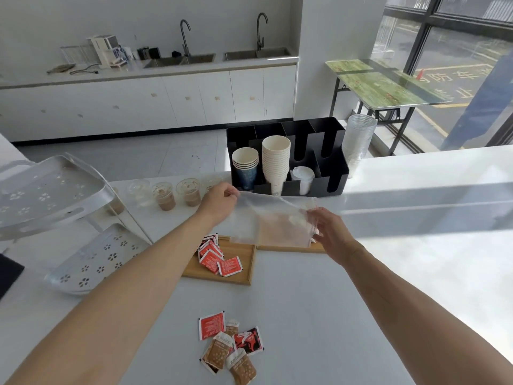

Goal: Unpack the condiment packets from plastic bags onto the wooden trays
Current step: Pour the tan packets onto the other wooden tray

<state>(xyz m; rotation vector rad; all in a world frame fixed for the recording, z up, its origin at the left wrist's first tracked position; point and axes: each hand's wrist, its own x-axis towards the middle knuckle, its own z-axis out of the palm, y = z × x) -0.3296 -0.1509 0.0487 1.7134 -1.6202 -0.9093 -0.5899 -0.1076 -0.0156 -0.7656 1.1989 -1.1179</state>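
I hold a clear plastic bag (273, 220) stretched between both hands above the two wooden trays. My left hand (219, 204) pinches its upper left corner; my right hand (330, 232) grips its right edge. The bag looks empty and see-through. The left wooden tray (244, 269) holds a heap of red condiment packets (218, 255). The right wooden tray (288, 247) lies mostly hidden behind the bag. On the white counter near me lies a loose pile of packets (230, 347), red, brown and one dark.
A black cup organiser (336, 165) with paper cups stands behind the trays, a stack of clear cups (358, 143) to its right. Several lidded drinks (177, 194) line the counter's far edge. A white perforated two-tier rack (63, 215) fills the left side.
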